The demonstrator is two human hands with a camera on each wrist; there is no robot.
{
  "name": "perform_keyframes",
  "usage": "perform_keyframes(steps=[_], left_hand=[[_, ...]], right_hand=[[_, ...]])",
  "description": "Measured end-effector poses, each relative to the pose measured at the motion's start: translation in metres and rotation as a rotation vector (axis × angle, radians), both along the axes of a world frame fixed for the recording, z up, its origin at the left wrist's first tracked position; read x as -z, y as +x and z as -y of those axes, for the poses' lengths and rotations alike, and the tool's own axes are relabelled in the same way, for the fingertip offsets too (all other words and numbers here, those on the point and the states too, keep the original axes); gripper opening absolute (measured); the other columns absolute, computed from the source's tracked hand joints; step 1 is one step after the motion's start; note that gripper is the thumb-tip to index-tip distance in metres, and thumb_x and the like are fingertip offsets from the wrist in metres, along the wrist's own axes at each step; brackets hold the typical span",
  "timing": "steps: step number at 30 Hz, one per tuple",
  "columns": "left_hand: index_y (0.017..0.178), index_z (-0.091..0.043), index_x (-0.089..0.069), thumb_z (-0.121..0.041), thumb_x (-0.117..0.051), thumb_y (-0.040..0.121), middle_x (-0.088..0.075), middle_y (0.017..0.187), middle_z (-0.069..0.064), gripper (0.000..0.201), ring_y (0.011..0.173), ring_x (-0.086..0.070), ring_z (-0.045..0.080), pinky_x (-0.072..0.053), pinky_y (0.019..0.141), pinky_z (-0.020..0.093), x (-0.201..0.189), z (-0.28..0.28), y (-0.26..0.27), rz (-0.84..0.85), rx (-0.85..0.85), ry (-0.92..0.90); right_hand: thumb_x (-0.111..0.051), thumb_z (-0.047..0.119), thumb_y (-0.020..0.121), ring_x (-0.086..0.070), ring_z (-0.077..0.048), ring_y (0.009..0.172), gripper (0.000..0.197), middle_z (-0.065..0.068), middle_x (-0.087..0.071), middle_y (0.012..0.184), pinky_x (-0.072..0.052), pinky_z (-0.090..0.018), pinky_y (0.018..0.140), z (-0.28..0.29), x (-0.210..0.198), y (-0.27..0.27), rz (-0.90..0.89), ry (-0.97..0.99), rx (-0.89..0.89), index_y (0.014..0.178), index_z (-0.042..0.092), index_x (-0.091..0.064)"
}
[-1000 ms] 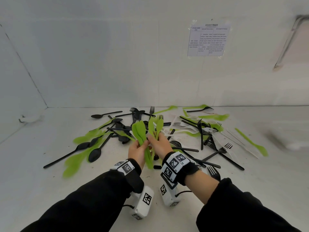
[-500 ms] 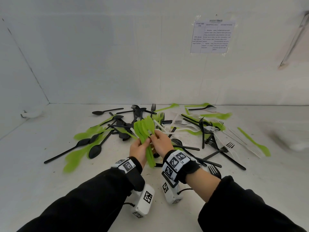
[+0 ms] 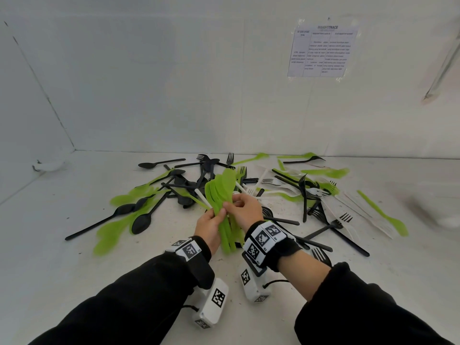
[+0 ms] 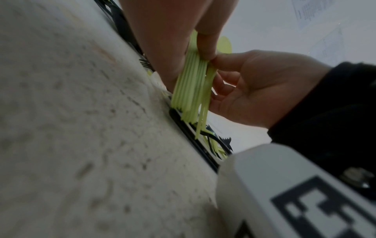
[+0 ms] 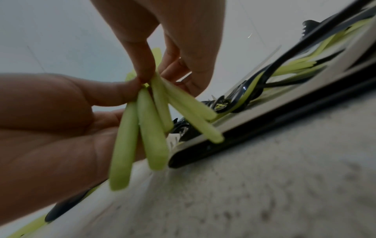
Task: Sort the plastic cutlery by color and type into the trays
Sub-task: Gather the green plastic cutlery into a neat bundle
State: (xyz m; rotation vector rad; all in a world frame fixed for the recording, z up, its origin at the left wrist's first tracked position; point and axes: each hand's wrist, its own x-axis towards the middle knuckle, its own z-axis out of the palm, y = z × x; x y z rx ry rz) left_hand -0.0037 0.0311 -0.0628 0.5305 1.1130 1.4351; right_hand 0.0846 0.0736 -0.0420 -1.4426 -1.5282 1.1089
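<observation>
A bunch of green plastic spoons (image 3: pixel 221 195) stands upright between my two hands, over the near side of the cutlery pile. My left hand (image 3: pixel 219 216) grips the handles from the left. My right hand (image 3: pixel 231 207) pinches the same bunch from the right, thumb and forefinger on the stems. The left wrist view shows the stacked green handles (image 4: pixel 191 87) edge on, with the right hand (image 4: pixel 254 83) against them. The right wrist view shows the handle ends (image 5: pixel 150 128) fanned out below the fingers, with the left hand (image 5: pixel 50 120) beside them. No tray is in view.
Mixed cutlery lies scattered on the white table (image 3: pixel 74 282): black spoons (image 3: pixel 142 222) and green spoons (image 3: pixel 112 232) to the left, white forks (image 3: pixel 273 181), black forks (image 3: pixel 343 217) and a green knife (image 3: pixel 383 212) to the right. A printed sheet (image 3: pixel 322 49) hangs on the back wall.
The green pieces held apart in my right hand have been brought against the bunch in my left hand. Both hands now hold one bundle.
</observation>
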Motion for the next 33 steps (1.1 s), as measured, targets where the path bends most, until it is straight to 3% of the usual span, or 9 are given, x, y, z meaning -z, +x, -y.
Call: perform_keyframes(steps=[5,9,13,18,22,24,27,31,33], left_hand=[[0.125,0.001,-0.051,0.0,-0.04,0.097,-0.064,0.104,0.012,0.03,0.093,-0.062,0.023,-0.051,0.08,0.036,0.0,0.0,-0.004,-0.038,0.021,0.03],[0.122,0.002,-0.053,-0.001,-0.041,0.096,-0.064,0.107,0.014,0.028,0.094,-0.063,0.023,-0.055,0.079,0.036,-0.001,-0.001,-0.006,-0.07,0.037,0.033],[0.122,0.0,-0.054,-0.001,-0.043,0.096,-0.064,0.102,0.012,0.028,0.091,-0.062,0.023,-0.052,0.085,0.038,-0.002,-0.003,-0.005,-0.087,0.002,0.022],[0.12,-0.003,-0.055,-0.005,-0.04,0.098,-0.064,0.108,0.015,0.027,0.092,-0.062,0.026,-0.05,0.082,0.042,-0.007,-0.004,-0.007,-0.079,0.025,0.0],[0.106,-0.008,-0.058,-0.005,-0.037,0.099,-0.063,0.096,0.012,0.023,0.082,-0.06,0.024,-0.05,0.072,0.037,-0.013,-0.003,-0.015,-0.043,0.011,-0.033],[0.117,-0.005,-0.056,-0.005,-0.038,0.099,-0.064,0.101,0.012,0.026,0.087,-0.061,0.024,-0.051,0.076,0.038,-0.014,0.001,-0.021,-0.054,-0.014,-0.037],[0.117,-0.004,-0.057,-0.004,-0.042,0.097,-0.065,0.099,0.014,0.025,0.087,-0.062,0.025,-0.052,0.079,0.038,-0.014,0.006,-0.031,-0.102,-0.044,-0.023],[0.108,-0.006,-0.059,-0.006,-0.045,0.096,-0.065,0.091,0.011,0.019,0.08,-0.062,0.022,-0.055,0.064,0.03,-0.016,0.01,-0.044,-0.133,-0.068,-0.018],[0.108,-0.007,-0.058,-0.005,-0.042,0.097,-0.065,0.091,0.01,0.019,0.08,-0.062,0.022,-0.053,0.064,0.031,-0.018,0.011,-0.05,-0.125,-0.082,-0.022]], right_hand=[[-0.067,0.022,0.084,-0.062,-0.02,0.097,0.037,-0.01,-0.067,0.108,-0.048,-0.03,0.094,-0.001,0.0,0.002,0.009,-0.012,-0.064,0.116,0.004,-0.063],[-0.066,0.023,0.085,-0.059,-0.014,0.09,0.033,-0.001,-0.064,0.091,-0.048,-0.029,0.093,-0.003,-0.004,0.004,0.035,0.008,-0.067,0.115,0.008,-0.065],[-0.055,0.022,0.092,-0.059,-0.018,0.105,0.033,-0.008,-0.067,0.115,-0.043,-0.03,0.099,0.001,-0.004,0.0,0.121,0.024,-0.133,0.121,0.008,-0.063],[-0.06,0.02,0.089,-0.056,-0.015,0.085,0.027,0.007,-0.054,0.077,-0.051,-0.034,0.089,0.002,-0.006,-0.002,0.105,0.055,-0.115,0.114,0.01,-0.063],[-0.055,0.018,0.092,-0.06,-0.021,0.093,0.027,-0.005,-0.064,0.096,-0.047,-0.028,0.089,0.004,-0.009,-0.013,0.158,0.113,-0.157,0.115,0.007,-0.064],[-0.057,0.016,0.089,-0.062,-0.021,0.09,0.024,0.0,-0.061,0.086,-0.052,-0.032,0.087,0.005,-0.01,-0.02,0.122,0.119,-0.148,0.11,0.006,-0.064],[-0.061,0.011,0.083,-0.057,-0.015,0.073,0.006,0.008,-0.051,0.071,-0.051,-0.017,0.067,0.007,-0.011,-0.028,0.116,0.133,-0.127,0.089,0.013,-0.058],[-0.061,0.011,0.081,-0.063,-0.027,0.082,0.01,0.001,-0.055,0.077,-0.055,-0.041,0.079,0.009,-0.014,-0.044,0.108,0.115,-0.128,0.082,0.016,-0.053],[-0.06,0.013,0.084,-0.064,-0.027,0.083,0.007,0.003,-0.055,0.075,-0.054,-0.043,0.081,0.011,-0.015,-0.05,0.106,0.122,-0.164,0.084,0.015,-0.054]])
